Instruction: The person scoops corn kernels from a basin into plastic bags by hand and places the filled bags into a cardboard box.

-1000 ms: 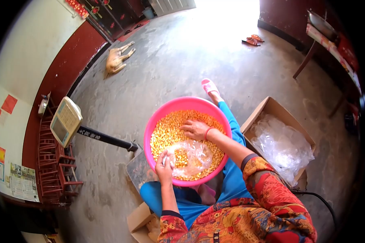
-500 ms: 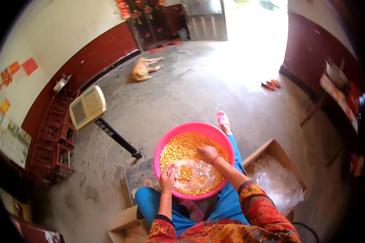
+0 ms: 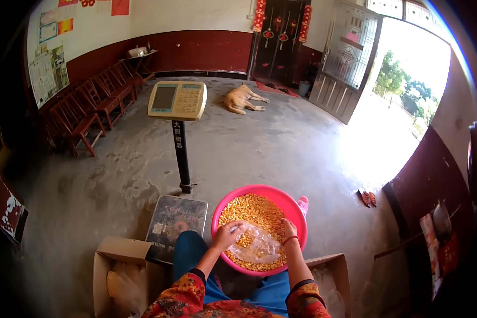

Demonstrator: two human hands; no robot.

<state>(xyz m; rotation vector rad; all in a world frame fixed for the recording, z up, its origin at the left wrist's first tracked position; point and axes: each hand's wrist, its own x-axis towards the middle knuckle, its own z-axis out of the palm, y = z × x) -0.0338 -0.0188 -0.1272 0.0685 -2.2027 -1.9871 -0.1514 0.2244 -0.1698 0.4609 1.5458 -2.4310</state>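
Observation:
A round pink basin (image 3: 300,225) full of yellow-orange corn kernels (image 3: 253,208) rests between the person's legs. On the kernels lies a clear plastic bag (image 3: 265,247) with some kernels in it. My left hand (image 3: 226,235) is closed on the bag's upper left edge. My right hand (image 3: 289,230), with a red band at the wrist, is over the kernels at the basin's right side, right of the bag. Its fingers are bent together, and what they hold, if anything, is too small to name.
A scale display (image 3: 177,100) stands on a post behind its platform (image 3: 176,222). Cardboard boxes (image 3: 123,247) (image 3: 346,275) flank the legs. A dog (image 3: 242,99) lies on the floor. Wooden chairs (image 3: 98,100) line the left wall; sandals (image 3: 367,198) lie at right.
The head view has turned left and up, showing more of the room and doorway. My right hand has moved toward the basin's right side; my left hand stays at the bag.

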